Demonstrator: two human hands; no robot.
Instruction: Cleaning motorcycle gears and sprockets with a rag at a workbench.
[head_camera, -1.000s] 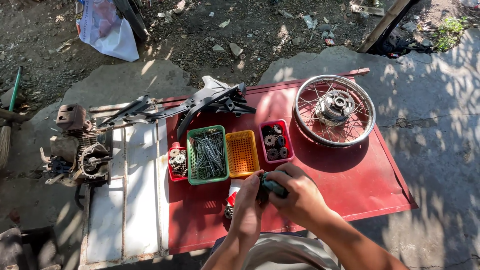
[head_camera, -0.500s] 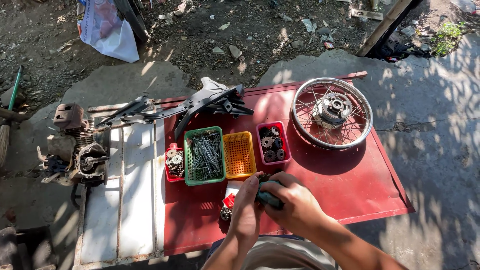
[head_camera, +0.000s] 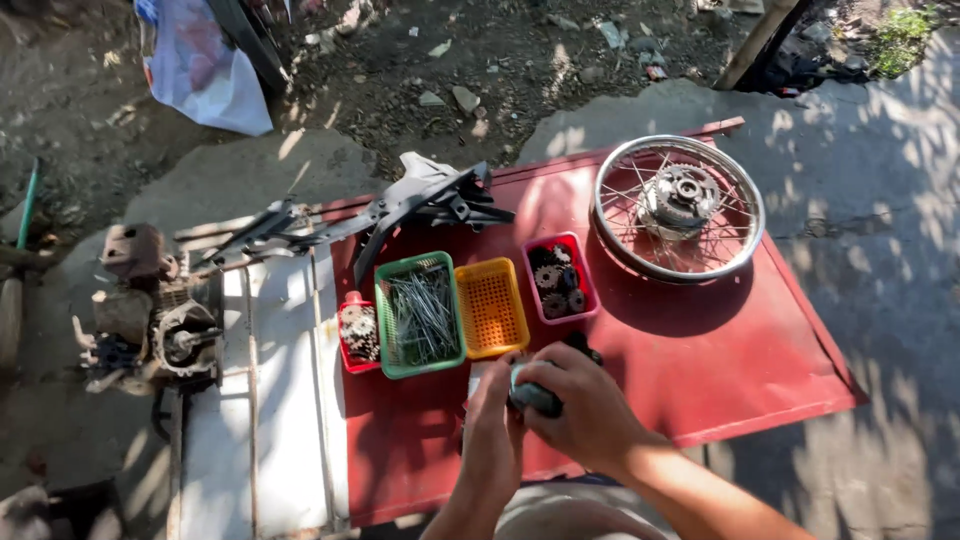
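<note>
both hands meet low over the red panel (head_camera: 700, 370), the right hand (head_camera: 585, 405) with its fingers wrapped round a small dark-and-teal part (head_camera: 535, 398), the left hand (head_camera: 492, 425) pinching it from beside, just below the orange basket (head_camera: 491, 307). it looks like fitting or twisting work; next calls for a steady grip.

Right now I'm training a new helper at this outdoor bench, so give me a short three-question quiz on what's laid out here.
1. True or false: the orange basket holds metal spokes.
2. Which basket holds the spokes? A) pink basket B) green basket C) small red tray
3. What round part lies at the far right of the red panel?

Key:
1. False; it looks empty.
2. B
3. The spoked wheel.
</note>
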